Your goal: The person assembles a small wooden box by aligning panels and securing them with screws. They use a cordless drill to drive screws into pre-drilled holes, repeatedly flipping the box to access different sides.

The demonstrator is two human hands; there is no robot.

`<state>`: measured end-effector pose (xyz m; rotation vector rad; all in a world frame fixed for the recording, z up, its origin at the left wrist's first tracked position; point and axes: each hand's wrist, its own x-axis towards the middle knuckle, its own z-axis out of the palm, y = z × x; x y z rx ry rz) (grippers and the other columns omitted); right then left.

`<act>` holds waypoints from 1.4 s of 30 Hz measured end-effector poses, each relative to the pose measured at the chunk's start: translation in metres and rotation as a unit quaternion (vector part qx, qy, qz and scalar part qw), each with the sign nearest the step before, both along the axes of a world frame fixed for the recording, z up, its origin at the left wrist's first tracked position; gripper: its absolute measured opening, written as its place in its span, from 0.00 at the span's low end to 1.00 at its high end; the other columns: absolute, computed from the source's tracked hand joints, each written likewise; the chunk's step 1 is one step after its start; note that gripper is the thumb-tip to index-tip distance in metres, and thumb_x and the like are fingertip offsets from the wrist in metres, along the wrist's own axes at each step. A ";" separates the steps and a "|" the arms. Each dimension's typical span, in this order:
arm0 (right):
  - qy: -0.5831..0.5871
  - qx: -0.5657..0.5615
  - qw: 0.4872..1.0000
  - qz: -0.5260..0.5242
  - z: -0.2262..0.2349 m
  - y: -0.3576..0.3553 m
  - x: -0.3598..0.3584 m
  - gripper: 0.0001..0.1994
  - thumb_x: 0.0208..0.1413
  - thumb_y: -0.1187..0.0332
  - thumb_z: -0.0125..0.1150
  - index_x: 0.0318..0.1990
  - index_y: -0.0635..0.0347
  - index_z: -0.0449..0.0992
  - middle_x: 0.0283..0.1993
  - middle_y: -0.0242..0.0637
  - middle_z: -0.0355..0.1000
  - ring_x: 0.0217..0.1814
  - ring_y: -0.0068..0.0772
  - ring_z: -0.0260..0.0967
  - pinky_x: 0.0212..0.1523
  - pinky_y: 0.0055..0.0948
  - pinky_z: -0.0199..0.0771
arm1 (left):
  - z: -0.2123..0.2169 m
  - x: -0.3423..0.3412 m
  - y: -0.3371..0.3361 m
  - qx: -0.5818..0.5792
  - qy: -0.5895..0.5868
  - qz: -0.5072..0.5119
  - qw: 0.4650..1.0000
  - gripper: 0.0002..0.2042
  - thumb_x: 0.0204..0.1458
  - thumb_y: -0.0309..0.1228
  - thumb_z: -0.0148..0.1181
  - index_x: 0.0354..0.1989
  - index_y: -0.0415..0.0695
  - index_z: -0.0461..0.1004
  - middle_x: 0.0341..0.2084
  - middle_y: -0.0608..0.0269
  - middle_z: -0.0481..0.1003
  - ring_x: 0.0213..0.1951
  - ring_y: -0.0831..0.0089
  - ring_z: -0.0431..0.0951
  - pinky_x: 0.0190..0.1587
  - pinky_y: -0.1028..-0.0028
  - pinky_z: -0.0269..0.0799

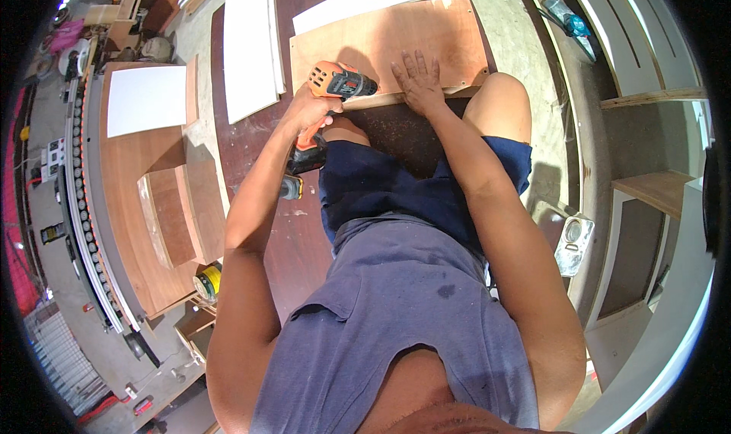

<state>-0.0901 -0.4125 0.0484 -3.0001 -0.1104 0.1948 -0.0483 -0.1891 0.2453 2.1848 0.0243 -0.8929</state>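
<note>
My left hand [308,108] is wrapped round the grip of an orange and black cordless drill [329,78]. The drill's black chuck points right, over the near edge of a light brown plywood panel [426,42]. Whether a bit touches the wood cannot be made out. My right hand [419,82] lies flat on the panel near that same edge, fingers spread. The panel rests in front of my knees, and small dark marks show near its right corners. Beneath the drill, partly hidden by my left forearm, a grey tool with a yellow ring [291,187] lies on the dark red board [266,236].
White panels [247,49] lie beyond and left of the plywood. To the left stands a wooden bench [126,198] bearing a white sheet [146,99] and a wooden box piece [179,213]. A teal and clear tool [575,27] lies far right, near grey cabinet frames [640,236].
</note>
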 end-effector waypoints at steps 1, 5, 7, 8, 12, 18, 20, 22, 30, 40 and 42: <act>-0.008 0.000 1.000 -0.002 -0.004 0.000 0.001 0.31 0.66 0.63 0.42 0.76 0.35 0.47 0.82 0.35 0.32 0.83 0.49 0.27 0.74 0.67 0.22 | 0.000 0.000 0.000 0.002 0.003 -0.002 1.000 0.17 0.43 0.22 0.64 0.44 0.39 0.75 0.33 0.63 0.77 0.35 0.74 0.75 0.29 0.74 0.75; -0.025 -0.005 1.000 -0.002 -0.012 0.000 0.001 0.30 0.66 0.64 0.41 0.76 0.35 0.48 0.82 0.36 0.33 0.83 0.50 0.28 0.74 0.67 0.22 | 0.003 0.001 -0.002 0.020 0.005 -0.003 1.000 0.16 0.42 0.22 0.64 0.43 0.39 0.75 0.32 0.63 0.77 0.34 0.75 0.75 0.29 0.74 0.76; -0.034 0.014 0.999 -0.005 -0.016 0.000 0.002 0.30 0.66 0.65 0.41 0.76 0.35 0.48 0.82 0.36 0.33 0.83 0.50 0.28 0.74 0.67 0.22 | 0.005 0.002 -0.004 0.024 0.003 -0.007 1.000 0.16 0.42 0.22 0.65 0.43 0.39 0.75 0.32 0.63 0.77 0.34 0.75 0.75 0.30 0.74 0.76; -0.038 0.023 0.999 -0.006 -0.016 0.000 0.001 0.30 0.66 0.65 0.40 0.76 0.35 0.49 0.82 0.36 0.33 0.83 0.50 0.28 0.74 0.67 0.21 | 0.006 0.003 -0.003 0.020 0.001 -0.012 1.000 0.16 0.42 0.22 0.65 0.42 0.39 0.75 0.32 0.63 0.77 0.34 0.75 0.76 0.30 0.74 0.76; -0.028 0.009 1.000 -0.002 -0.013 0.001 0.001 0.31 0.65 0.66 0.40 0.76 0.35 0.48 0.82 0.37 0.33 0.83 0.51 0.28 0.73 0.68 0.21 | 0.009 0.002 -0.004 0.025 0.013 -0.013 1.000 0.16 0.42 0.23 0.66 0.42 0.38 0.74 0.32 0.63 0.77 0.34 0.75 0.76 0.30 0.74 0.77; -0.026 0.006 1.000 -0.002 -0.011 0.001 0.000 0.31 0.65 0.66 0.40 0.76 0.35 0.48 0.82 0.37 0.32 0.83 0.51 0.27 0.73 0.67 0.21 | 0.005 0.000 -0.004 0.027 -0.010 -0.034 0.999 0.15 0.42 0.22 0.66 0.41 0.37 0.75 0.30 0.64 0.77 0.29 0.77 0.75 0.27 0.76 0.75; -0.022 0.004 1.000 0.000 -0.010 0.000 0.000 0.31 0.65 0.66 0.40 0.76 0.35 0.48 0.82 0.37 0.32 0.83 0.51 0.27 0.73 0.67 0.21 | 0.006 0.000 -0.005 0.022 -0.009 -0.027 0.999 0.14 0.43 0.21 0.65 0.40 0.37 0.75 0.30 0.64 0.77 0.28 0.77 0.75 0.27 0.76 0.75; -0.034 0.005 0.999 -0.002 -0.013 0.000 0.001 0.31 0.65 0.66 0.40 0.76 0.35 0.49 0.82 0.37 0.33 0.83 0.51 0.28 0.73 0.67 0.22 | 0.006 0.001 -0.006 0.017 -0.008 -0.021 1.000 0.14 0.43 0.21 0.65 0.40 0.36 0.75 0.29 0.64 0.77 0.28 0.77 0.75 0.27 0.76 0.75; -0.047 0.015 0.999 0.001 -0.013 0.000 0.001 0.30 0.65 0.65 0.42 0.75 0.36 0.51 0.82 0.38 0.36 0.83 0.51 0.30 0.73 0.68 0.22 | 0.009 -0.001 -0.008 0.014 -0.009 -0.010 1.000 0.13 0.43 0.21 0.64 0.40 0.36 0.75 0.29 0.63 0.77 0.26 0.77 0.74 0.25 0.77 0.74; -0.066 0.022 0.998 0.003 -0.019 -0.001 0.000 0.31 0.63 0.65 0.43 0.75 0.37 0.51 0.82 0.38 0.36 0.83 0.52 0.29 0.73 0.68 0.21 | 0.007 0.000 -0.006 0.025 -0.013 -0.015 0.999 0.13 0.42 0.20 0.64 0.38 0.36 0.75 0.29 0.61 0.78 0.25 0.77 0.76 0.25 0.77 0.74; -0.065 0.025 0.998 0.003 -0.019 -0.001 0.000 0.31 0.63 0.66 0.43 0.75 0.37 0.51 0.82 0.38 0.35 0.83 0.52 0.28 0.73 0.68 0.21 | 0.003 0.003 -0.003 0.011 -0.020 -0.022 0.999 0.12 0.42 0.20 0.65 0.38 0.36 0.75 0.28 0.61 0.78 0.24 0.77 0.75 0.24 0.77 0.74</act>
